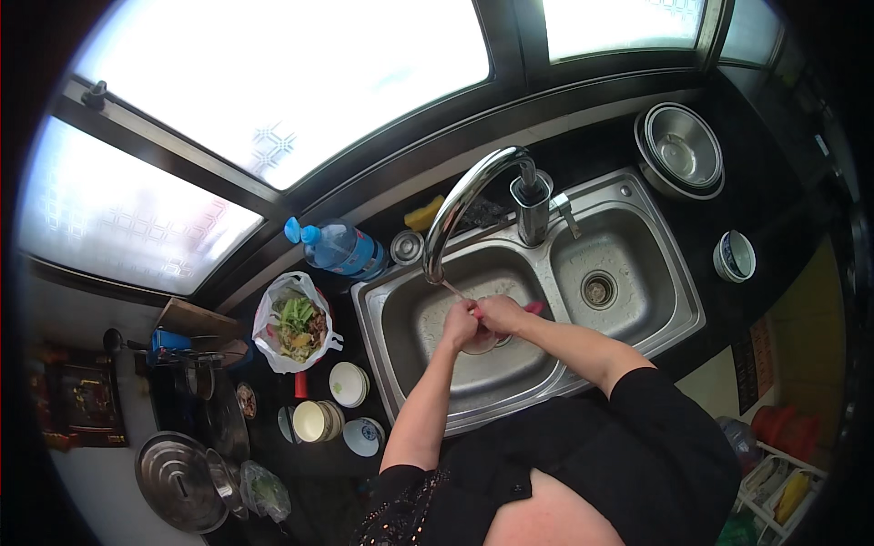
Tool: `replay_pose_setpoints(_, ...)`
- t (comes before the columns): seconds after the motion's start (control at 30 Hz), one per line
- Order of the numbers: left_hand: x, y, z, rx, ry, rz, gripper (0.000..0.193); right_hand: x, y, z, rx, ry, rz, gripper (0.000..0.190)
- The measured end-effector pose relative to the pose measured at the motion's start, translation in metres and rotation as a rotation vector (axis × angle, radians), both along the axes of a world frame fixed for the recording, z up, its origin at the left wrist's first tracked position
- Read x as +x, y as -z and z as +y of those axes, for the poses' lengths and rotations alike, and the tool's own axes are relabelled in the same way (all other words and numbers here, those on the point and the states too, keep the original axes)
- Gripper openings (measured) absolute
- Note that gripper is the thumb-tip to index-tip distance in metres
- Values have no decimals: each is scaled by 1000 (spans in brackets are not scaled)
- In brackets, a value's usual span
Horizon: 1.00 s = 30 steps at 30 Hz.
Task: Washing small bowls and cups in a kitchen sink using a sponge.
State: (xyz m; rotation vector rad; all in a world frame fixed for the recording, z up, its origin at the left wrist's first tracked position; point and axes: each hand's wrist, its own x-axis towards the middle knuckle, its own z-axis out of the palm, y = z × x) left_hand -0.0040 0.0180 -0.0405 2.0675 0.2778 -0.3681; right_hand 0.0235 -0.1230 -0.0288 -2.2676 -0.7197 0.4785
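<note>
Both hands are close together over the larger, left basin [471, 382] of a stainless steel sink. My left hand [461, 325] is closed on a pink cloth, a bit of which shows between the hands. My right hand [502, 314] grips the same pink cloth [534, 308], and one end sticks out past its far side. A thin stream of water [453, 289] falls from the chrome faucet [444, 228] onto the hands. Below them is a pale, rounded, see-through shape [480, 342], too unclear to name.
Left of the sink are a bag of food scraps [299, 327], stacked bowls [311, 421], a blue-capped bottle [338, 247] and a pot lid [179, 481]. A yellow sponge [424, 214] lies behind. Metal basins [683, 150] and a small bowl [735, 256] stand right.
</note>
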Motion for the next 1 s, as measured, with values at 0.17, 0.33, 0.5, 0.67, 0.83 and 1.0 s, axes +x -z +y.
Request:
replay_pose_setpoints(0.17,6,-6,-27,-353,-427,-74,24,-5,24,3,369,619,259,19)
replay_pose_setpoints(0.33,0,-25,-45,-393,-766,-377,24,-22,27,28,1020,964,1133,17)
replay_pose_setpoints(0.5,-19,-31,-19,462,-95,-809,33,-34,15,18,927,393,1499,20)
replay_pose_setpoints(0.67,-21,-25,3,561,-49,-741,32,-21,29,-12,-93,339,622,24)
replay_pose_setpoints(0.83,-26,-8,5,-357,-575,-120,26,-17,46,-8,1001,623,992,28)
replay_pose_setpoints(1.0,-29,-14,-18,-396,-460,192,23,4,0,-14,1140,415,1279,36)
